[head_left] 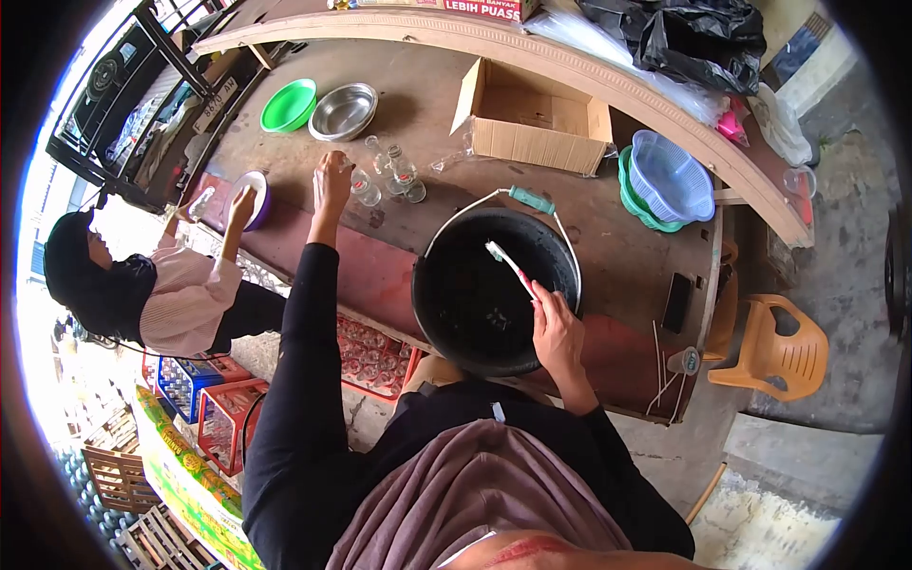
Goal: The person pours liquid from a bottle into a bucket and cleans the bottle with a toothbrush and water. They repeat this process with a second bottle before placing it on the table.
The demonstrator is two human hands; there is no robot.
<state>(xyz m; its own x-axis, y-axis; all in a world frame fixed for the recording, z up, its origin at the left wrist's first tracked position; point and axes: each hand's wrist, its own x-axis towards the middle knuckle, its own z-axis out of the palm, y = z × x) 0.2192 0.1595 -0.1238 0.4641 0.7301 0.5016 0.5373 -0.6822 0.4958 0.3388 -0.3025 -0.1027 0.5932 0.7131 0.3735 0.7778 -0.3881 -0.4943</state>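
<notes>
The right hand (558, 331) is closed, thumb and fingers pinching the handle of a slim brush (511, 269) above the open mouth of the black bucket (497, 290), its long axis slanting from the grip up and leftward in the view so that the pale bristled head points toward the worktop's (418, 76) far side. The left hand (332, 182), fingers curled in, is raised just beside the clustered glass bottles (391, 171); whether it grips one I cannot tell. Beyond the bottles sits a metal bowl (343, 112).
</notes>
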